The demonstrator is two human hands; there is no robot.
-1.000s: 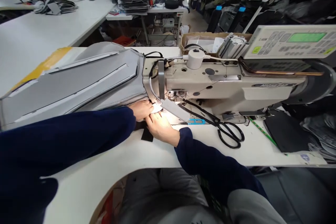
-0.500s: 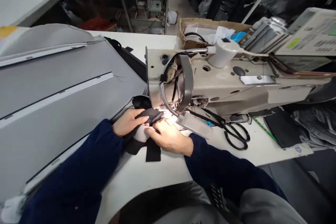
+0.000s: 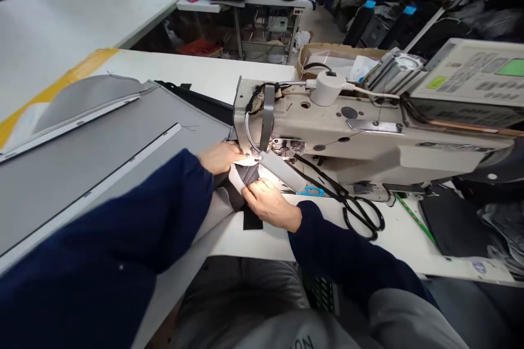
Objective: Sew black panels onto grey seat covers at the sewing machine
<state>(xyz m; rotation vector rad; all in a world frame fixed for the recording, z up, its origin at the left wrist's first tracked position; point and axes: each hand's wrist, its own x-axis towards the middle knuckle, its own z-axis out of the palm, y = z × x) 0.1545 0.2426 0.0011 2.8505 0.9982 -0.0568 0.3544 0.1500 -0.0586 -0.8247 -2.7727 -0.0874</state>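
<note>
In the head view, a sewing machine (image 3: 364, 144) stands in front of me, its lamp lighting the needle area. Dark fabric with a pale grey side (image 3: 235, 181) lies bunched just before the needle. My left hand (image 3: 221, 157) grips its far left part beside the machine head, fingertips close to the needle area and partly hidden. On the near right edge, my right hand (image 3: 270, 203) pinches the same piece between thumb and fingers. A large grey panel with pale strips (image 3: 110, 136) spreads leftward from the machine. Below the fabric hangs a black strip (image 3: 252, 219).
Black scissors (image 3: 364, 215) lie right of my right hand, near a small blue piece (image 3: 311, 191). A green pencil-like stick (image 3: 415, 218) and dark cloth (image 3: 454, 223) lie farther right. Behind the machine stand a cardboard box (image 3: 303, 60) and a control panel (image 3: 470, 73).
My left hand has moved farther away, up beside the machine head. The fabric has turned, showing more of its pale side. My right hand stays near its place, and the view has shifted.
</note>
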